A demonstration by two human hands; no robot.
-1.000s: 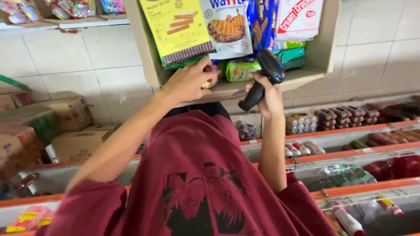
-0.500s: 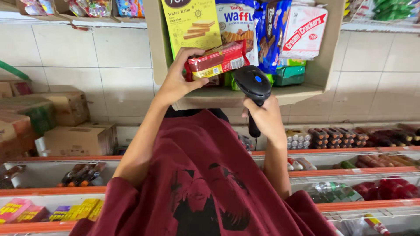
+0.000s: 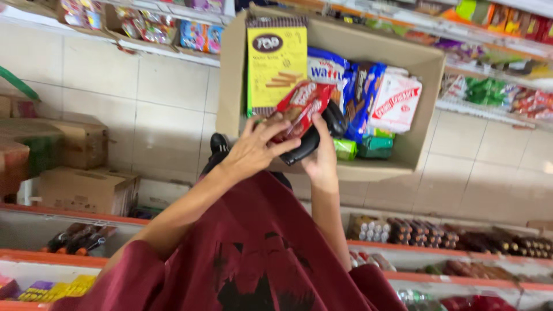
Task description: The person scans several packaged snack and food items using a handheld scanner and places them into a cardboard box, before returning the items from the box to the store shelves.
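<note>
A cardboard box (image 3: 403, 115) is sitting on the tiled floor (image 3: 144, 98), with snack packets standing in it: a wafer box (image 3: 276, 63) at its left, a cracker packet (image 3: 397, 103) at its right. Shelves (image 3: 489, 253) are running below the box, more cartons (image 3: 80, 190) lying to its left.

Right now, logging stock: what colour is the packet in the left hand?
Red packet, head view.
</note>
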